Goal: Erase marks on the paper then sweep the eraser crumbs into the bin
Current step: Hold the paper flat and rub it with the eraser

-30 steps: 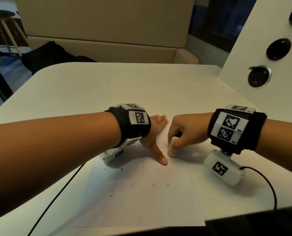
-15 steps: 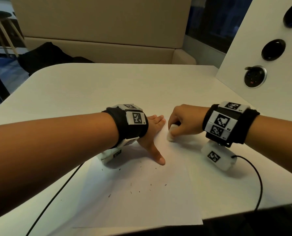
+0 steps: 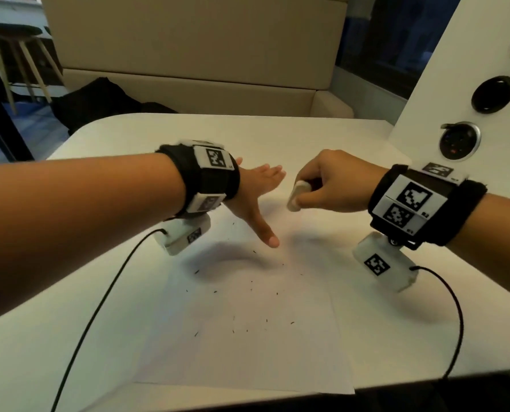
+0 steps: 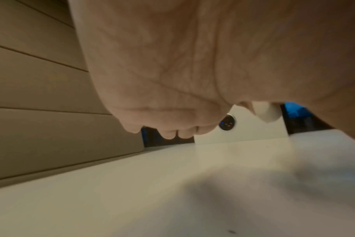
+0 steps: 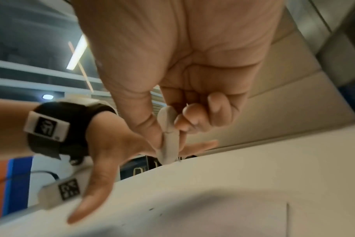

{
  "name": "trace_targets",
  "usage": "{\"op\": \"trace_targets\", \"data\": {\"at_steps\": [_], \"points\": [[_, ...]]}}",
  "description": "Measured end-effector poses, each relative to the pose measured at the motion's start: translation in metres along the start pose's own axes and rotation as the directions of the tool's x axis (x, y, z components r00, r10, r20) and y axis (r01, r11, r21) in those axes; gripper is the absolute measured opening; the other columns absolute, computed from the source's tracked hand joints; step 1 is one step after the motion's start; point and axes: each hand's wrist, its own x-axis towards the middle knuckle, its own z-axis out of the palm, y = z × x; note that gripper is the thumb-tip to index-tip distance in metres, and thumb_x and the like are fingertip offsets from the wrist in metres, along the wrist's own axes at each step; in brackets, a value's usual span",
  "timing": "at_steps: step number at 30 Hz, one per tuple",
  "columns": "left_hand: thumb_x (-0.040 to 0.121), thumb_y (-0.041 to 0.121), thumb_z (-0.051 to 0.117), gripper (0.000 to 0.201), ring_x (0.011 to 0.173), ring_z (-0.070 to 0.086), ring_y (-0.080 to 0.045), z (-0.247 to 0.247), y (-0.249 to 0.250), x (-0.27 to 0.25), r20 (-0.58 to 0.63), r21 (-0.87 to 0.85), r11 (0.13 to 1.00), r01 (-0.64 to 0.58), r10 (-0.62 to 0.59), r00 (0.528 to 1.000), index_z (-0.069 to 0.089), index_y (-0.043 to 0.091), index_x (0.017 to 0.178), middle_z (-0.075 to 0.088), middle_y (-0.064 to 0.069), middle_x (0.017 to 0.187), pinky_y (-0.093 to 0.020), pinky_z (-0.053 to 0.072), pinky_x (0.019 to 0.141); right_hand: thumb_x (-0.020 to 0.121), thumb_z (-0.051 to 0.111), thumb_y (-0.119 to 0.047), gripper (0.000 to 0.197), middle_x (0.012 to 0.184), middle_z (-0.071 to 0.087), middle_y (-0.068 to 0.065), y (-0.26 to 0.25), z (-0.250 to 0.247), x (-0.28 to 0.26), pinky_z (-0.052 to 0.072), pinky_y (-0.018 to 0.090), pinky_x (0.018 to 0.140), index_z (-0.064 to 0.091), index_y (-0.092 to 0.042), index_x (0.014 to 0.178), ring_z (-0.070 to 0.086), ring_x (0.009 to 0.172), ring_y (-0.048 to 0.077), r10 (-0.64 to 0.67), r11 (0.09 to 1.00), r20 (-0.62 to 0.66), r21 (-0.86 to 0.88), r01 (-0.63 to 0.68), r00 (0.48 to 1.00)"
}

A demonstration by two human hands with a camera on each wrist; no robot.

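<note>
A white sheet of paper (image 3: 248, 346) lies on the white table (image 3: 188, 138), sprinkled with several dark eraser crumbs (image 3: 249, 289). My left hand (image 3: 259, 200) hovers over the paper's far end, fingers straight and spread, thumb pointing toward me; the left wrist view shows its palm (image 4: 172, 64) above the table. My right hand (image 3: 328, 185) pinches a white eraser (image 3: 297, 196) between thumb and fingers, lifted just off the paper. In the right wrist view the eraser (image 5: 168, 136) stands on end with its lower tip near the paper. No bin is in view.
A white panel (image 3: 444, 84) with round black sockets rises at the table's right edge. A beige bench (image 3: 194, 55) runs behind the table, with a dark bag (image 3: 99, 99) on it. Black cables (image 3: 99, 307) trail from both wrist cameras across the table.
Both hands have risen off the paper. The right hand has carried the eraser up and away from the sheet; the left hand no longer presses the paper down.
</note>
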Motion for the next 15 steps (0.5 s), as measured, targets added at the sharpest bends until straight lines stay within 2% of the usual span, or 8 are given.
{"op": "trace_targets", "data": {"at_steps": [4, 6, 9, 12, 14, 15], "points": [[0.066, 0.080, 0.062, 0.135, 0.150, -0.015, -0.012, 0.008, -0.012, -0.007, 0.034, 0.023, 1.000, 0.016, -0.016, 0.999, -0.020, 0.020, 0.154, -0.020, 0.006, 0.163, -0.053, -0.008, 0.120, 0.079, 0.074, -0.034, 0.012, 0.069, 0.067, -0.007, -0.001, 0.008, 0.017, 0.045, 0.023, 0.058, 0.072, -0.024, 0.075, 0.056, 0.064, 0.008, 0.030, 0.998, 0.017, -0.054, -0.029, 0.999], [0.067, 0.079, 0.063, 0.133, 0.150, -0.013, -0.012, 0.020, -0.008, -0.006, 0.064, 0.016, 1.000, 0.002, -0.003, 0.998, -0.018, 0.019, 0.154, -0.018, 0.006, 0.163, -0.053, -0.007, 0.120, 0.080, 0.074, -0.033, 0.013, 0.069, 0.066, -0.006, 0.000, 0.017, 0.024, 0.044, 0.024, 0.058, 0.070, -0.024, 0.072, 0.054, 0.062, 0.010, 0.038, 0.996, 0.044, -0.077, -0.035, 0.998], [0.068, 0.077, 0.065, 0.133, 0.151, -0.010, -0.013, 0.034, -0.002, -0.004, 0.086, -0.011, 1.000, -0.018, 0.019, 0.996, -0.017, 0.018, 0.155, -0.015, 0.004, 0.164, -0.052, -0.006, 0.121, 0.083, 0.068, -0.027, 0.017, 0.063, 0.060, -0.003, 0.001, 0.031, 0.032, 0.040, 0.024, 0.055, 0.067, -0.016, 0.071, 0.049, 0.058, 0.012, 0.054, 0.991, 0.070, -0.126, -0.045, 0.996], [0.070, 0.074, 0.066, 0.132, 0.151, -0.009, -0.016, 0.040, 0.002, -0.001, 0.100, -0.042, 0.999, -0.020, 0.024, 0.995, -0.016, 0.015, 0.155, -0.015, 0.001, 0.164, -0.044, -0.005, 0.120, 0.084, 0.060, -0.024, 0.024, 0.059, 0.051, 0.002, 0.001, 0.042, 0.035, 0.035, 0.027, 0.054, 0.061, -0.005, 0.068, 0.043, 0.057, 0.018, 0.067, 0.986, 0.063, -0.159, -0.056, 0.996], [0.069, 0.075, 0.066, 0.133, 0.152, -0.008, -0.018, 0.040, 0.003, 0.002, 0.099, -0.030, 0.999, -0.013, 0.016, 0.995, -0.016, 0.015, 0.155, -0.015, 0.000, 0.164, -0.041, -0.004, 0.120, 0.083, 0.058, -0.024, 0.024, 0.058, 0.048, 0.002, -0.002, 0.045, 0.030, 0.035, 0.028, 0.053, 0.058, -0.009, 0.065, 0.041, 0.056, 0.018, 0.040, 0.990, 0.122, -0.142, -0.023, 0.992], [0.068, 0.075, 0.066, 0.134, 0.152, -0.007, -0.018, 0.040, 0.004, 0.002, 0.099, -0.024, 1.000, -0.010, 0.012, 0.995, -0.017, 0.015, 0.155, -0.015, -0.001, 0.164, -0.041, -0.004, 0.120, 0.083, 0.059, -0.025, 0.024, 0.057, 0.049, 0.001, -0.005, 0.046, 0.026, 0.036, 0.028, 0.053, 0.060, -0.009, 0.065, 0.041, 0.055, 0.016, 0.016, 0.992, 0.195, -0.129, 0.009, 0.981]]}}
